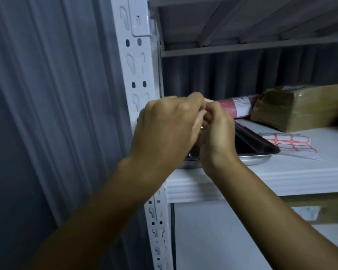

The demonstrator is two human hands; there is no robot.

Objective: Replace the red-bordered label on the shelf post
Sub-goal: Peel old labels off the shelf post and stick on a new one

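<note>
Both hands are raised together in front of the white shelf post (139,78). The left hand (164,129) has its fingers curled toward the right hand (215,131), whose fingers are also curled; fingertips of both meet at one spot. What they pinch is hidden, so the hold cannot be determined. No label is visible on the post. Behind the hands a metal tray (260,151) sits on the shelf (281,172). Just beside it lies a sheet of red-bordered labels (289,143). Farther back lie a pink roll (236,108) and a brown parcel (300,108).
</note>
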